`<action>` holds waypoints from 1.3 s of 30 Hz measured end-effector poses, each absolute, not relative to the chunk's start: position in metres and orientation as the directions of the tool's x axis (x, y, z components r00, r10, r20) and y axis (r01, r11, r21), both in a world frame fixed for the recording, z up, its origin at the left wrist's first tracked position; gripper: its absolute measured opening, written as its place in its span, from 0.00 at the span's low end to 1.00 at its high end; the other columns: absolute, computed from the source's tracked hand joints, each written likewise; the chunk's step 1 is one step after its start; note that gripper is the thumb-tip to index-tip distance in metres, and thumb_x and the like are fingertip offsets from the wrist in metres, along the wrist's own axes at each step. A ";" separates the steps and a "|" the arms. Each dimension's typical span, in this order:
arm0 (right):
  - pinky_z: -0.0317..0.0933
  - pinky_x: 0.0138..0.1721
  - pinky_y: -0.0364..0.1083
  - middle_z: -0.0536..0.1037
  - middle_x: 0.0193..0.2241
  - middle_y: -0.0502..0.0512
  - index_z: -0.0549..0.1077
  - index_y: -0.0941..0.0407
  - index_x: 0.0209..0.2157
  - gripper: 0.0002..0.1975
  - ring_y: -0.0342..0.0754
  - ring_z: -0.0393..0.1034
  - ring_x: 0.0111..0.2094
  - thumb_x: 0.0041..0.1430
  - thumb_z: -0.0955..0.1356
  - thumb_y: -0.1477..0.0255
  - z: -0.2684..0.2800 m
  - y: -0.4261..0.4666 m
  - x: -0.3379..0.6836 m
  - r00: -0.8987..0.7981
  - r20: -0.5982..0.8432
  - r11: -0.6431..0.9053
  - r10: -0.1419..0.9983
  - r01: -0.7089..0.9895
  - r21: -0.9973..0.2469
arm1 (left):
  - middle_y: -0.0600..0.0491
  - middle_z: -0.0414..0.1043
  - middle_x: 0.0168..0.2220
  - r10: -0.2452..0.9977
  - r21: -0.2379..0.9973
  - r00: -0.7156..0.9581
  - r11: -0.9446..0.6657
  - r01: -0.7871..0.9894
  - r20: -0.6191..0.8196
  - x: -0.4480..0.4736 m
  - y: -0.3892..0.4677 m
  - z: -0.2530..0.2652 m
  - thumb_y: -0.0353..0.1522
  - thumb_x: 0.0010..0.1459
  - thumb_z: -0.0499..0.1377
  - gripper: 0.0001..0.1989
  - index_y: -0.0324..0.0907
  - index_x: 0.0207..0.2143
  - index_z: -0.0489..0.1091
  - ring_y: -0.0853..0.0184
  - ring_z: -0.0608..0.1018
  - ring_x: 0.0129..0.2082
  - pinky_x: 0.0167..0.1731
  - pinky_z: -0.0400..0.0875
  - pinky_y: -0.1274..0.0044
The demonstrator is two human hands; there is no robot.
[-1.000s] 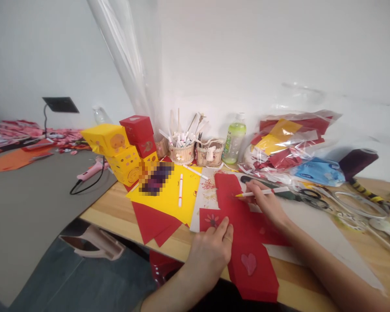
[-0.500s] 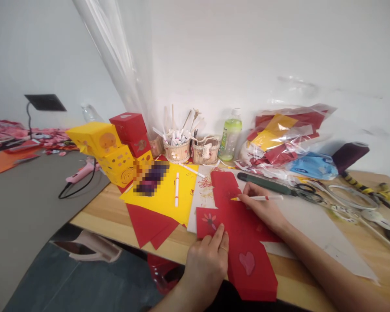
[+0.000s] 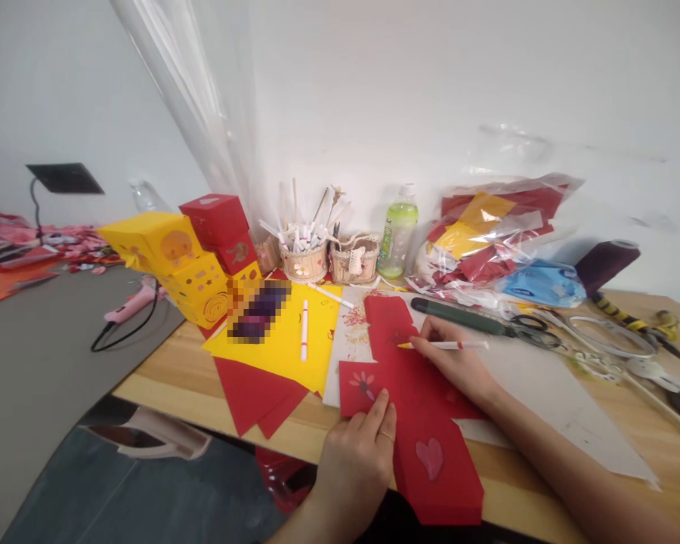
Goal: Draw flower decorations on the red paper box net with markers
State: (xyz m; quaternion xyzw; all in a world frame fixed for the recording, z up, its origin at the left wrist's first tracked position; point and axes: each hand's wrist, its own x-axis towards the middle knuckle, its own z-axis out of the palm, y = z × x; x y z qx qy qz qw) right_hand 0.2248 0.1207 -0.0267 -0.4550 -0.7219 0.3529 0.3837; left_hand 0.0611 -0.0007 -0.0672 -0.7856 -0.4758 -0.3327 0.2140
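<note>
A red paper box cutout [image 3: 428, 397] lies unfolded in front of me, with a flower drawing on its left flap and a pink heart on its lower panel. My right hand [image 3: 450, 355] is closed around a white felt-tip pen [image 3: 450, 345] with a red band. The pen's yellow tip points at faint dark lines on the upper panel; whether it touches the paper I cannot tell. Beside the flower, my left hand [image 3: 363, 446] rests on the left flap, index finger stretched out and pressing the paper, holding nothing. Under the cutout is a pale board [image 3: 549, 408].
Yellow paper [image 3: 283, 347] with another white marker [image 3: 304, 330] lies left. Yellow boxes [image 3: 170, 245] and red boxes [image 3: 212, 219] stand behind. Along the wall are a basket of markers [image 3: 304, 264], a bottle [image 3: 397, 230] and a plastic bag [image 3: 487, 234]. Scissors [image 3: 536, 331] lie right.
The camera view has turned slightly, so the background sits a little farther left. Both hands keep nearly the same pose, and the pen tip has shifted slightly left with the view.
</note>
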 end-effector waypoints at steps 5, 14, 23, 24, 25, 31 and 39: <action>0.47 0.22 0.42 0.60 0.18 0.44 0.59 0.54 0.20 0.13 0.42 0.53 0.21 0.53 0.66 0.69 -0.028 0.122 0.225 -0.292 0.237 0.342 0.927 0.391 -0.854 | 0.44 0.75 0.40 0.596 -0.018 0.325 -0.461 0.887 0.734 0.061 0.000 -0.067 0.20 0.55 0.44 0.19 0.32 0.37 0.74 0.67 0.76 0.20 0.16 0.71 0.76; 0.47 0.21 0.42 0.61 0.18 0.45 0.59 0.54 0.20 0.13 0.42 0.53 0.21 0.53 0.66 0.68 -0.029 0.123 0.226 -0.296 0.238 0.344 0.925 0.386 -0.856 | 0.44 0.75 0.41 0.606 0.000 0.322 -0.469 0.883 0.728 0.060 0.000 -0.067 0.20 0.55 0.44 0.19 0.32 0.37 0.74 0.67 0.76 0.21 0.17 0.72 0.77; 0.47 0.22 0.42 0.60 0.18 0.44 0.58 0.54 0.20 0.13 0.42 0.52 0.21 0.53 0.65 0.69 -0.028 0.123 0.223 -0.302 0.230 0.339 0.925 0.387 -0.857 | 0.44 0.75 0.41 0.607 0.018 0.301 -0.461 0.887 0.736 0.062 0.000 -0.069 0.19 0.54 0.44 0.19 0.32 0.37 0.74 0.67 0.75 0.20 0.17 0.72 0.77; 0.46 0.22 0.42 0.60 0.18 0.44 0.57 0.54 0.20 0.13 0.42 0.52 0.21 0.53 0.65 0.69 -0.028 0.123 0.223 -0.305 0.230 0.341 0.924 0.386 -0.857 | 0.44 0.75 0.41 0.603 0.018 0.300 -0.463 0.886 0.739 0.062 0.000 -0.069 0.19 0.54 0.44 0.19 0.32 0.37 0.74 0.67 0.75 0.20 0.17 0.71 0.77; 0.46 0.22 0.42 0.60 0.18 0.45 0.57 0.54 0.20 0.13 0.42 0.52 0.21 0.54 0.65 0.69 -0.028 0.123 0.223 -0.308 0.228 0.340 0.923 0.384 -0.858 | 0.44 0.75 0.41 0.602 0.020 0.297 -0.463 0.886 0.741 0.062 0.000 -0.070 0.19 0.54 0.44 0.19 0.32 0.37 0.74 0.68 0.75 0.20 0.17 0.72 0.77; 0.46 0.22 0.43 0.59 0.19 0.44 0.57 0.54 0.20 0.13 0.42 0.52 0.21 0.54 0.65 0.69 -0.028 0.121 0.226 -0.313 0.216 0.331 0.925 0.385 -0.861 | 0.44 0.75 0.41 0.603 0.030 0.293 -0.466 0.884 0.742 0.062 0.000 -0.070 0.19 0.54 0.44 0.19 0.32 0.37 0.74 0.67 0.76 0.21 0.17 0.72 0.76; 0.47 0.22 0.42 0.60 0.19 0.45 0.58 0.54 0.21 0.12 0.42 0.52 0.22 0.55 0.64 0.68 -0.033 0.125 0.227 -0.311 0.247 0.359 0.918 0.382 -0.851 | 0.45 0.76 0.40 0.602 0.032 0.282 -0.457 0.889 0.747 0.062 0.001 -0.069 0.19 0.54 0.44 0.19 0.32 0.36 0.74 0.67 0.74 0.19 0.16 0.71 0.76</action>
